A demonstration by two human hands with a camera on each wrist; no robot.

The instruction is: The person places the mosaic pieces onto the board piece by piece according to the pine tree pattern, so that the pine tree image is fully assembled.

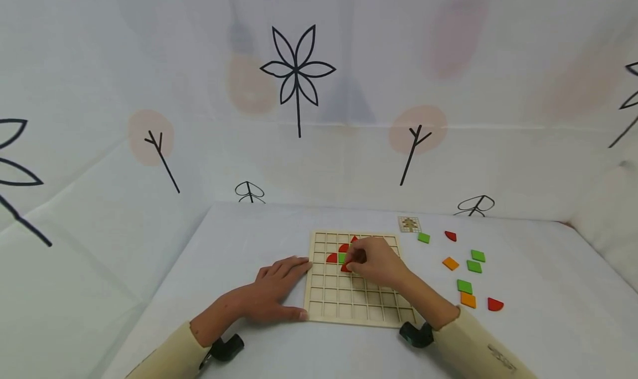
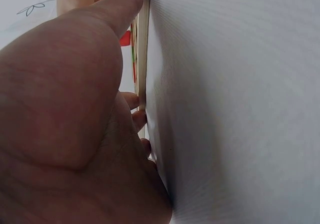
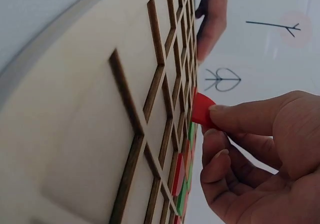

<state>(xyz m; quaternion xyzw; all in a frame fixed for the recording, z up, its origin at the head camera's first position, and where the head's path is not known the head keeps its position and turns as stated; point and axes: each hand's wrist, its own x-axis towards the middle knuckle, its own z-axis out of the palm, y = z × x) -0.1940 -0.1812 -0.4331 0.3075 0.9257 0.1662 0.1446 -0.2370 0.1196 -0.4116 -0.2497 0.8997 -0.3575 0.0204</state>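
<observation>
A pale wooden grid board (image 1: 330, 311) lies flat on the white table. My right hand (image 1: 377, 261) is over its upper middle, pinching a red rounded tile (image 3: 201, 109) between thumb and fingers, close to the board surface. Near those fingertips, a green tile (image 1: 341, 258) sits in a cell with a red rounded tile (image 1: 332, 257) left of it. Farther up are another red tile (image 1: 344, 247) and a red tip (image 1: 354, 239). The right hand hides part of the grid. My left hand (image 1: 273, 293) rests on the table, fingertips and thumb touching the board's left edge.
Loose tiles lie right of the board: green (image 1: 464, 286), orange (image 1: 451, 263) and red (image 1: 495, 304). A small card with a tree pattern (image 1: 410, 224) lies behind it. White printed cloth (image 1: 344, 163) rises at the back. Dark devices (image 1: 417, 334) sit at both wrists.
</observation>
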